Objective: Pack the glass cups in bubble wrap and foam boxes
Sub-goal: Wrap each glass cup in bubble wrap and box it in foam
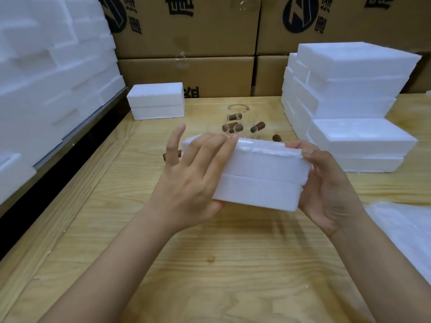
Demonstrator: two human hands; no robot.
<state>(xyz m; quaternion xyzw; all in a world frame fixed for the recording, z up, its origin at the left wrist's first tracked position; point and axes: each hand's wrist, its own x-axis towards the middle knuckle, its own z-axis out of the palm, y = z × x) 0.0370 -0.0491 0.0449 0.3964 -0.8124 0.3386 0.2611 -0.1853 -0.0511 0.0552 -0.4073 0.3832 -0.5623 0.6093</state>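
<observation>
white foam box [261, 178], closed, contents hidden; left hand [186, 183] presses it flat-fingered, right hand [331, 190] grips it.

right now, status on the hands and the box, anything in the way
Left hand flat on the foam box, right hand gripping its other end. Box closed, held over the table. Glass cups behind it, nothing blocking.

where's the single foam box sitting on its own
Head view, far left of the wooden table: the lone foam box sits against the cardboard cartons, left of the glass cups.
</observation>
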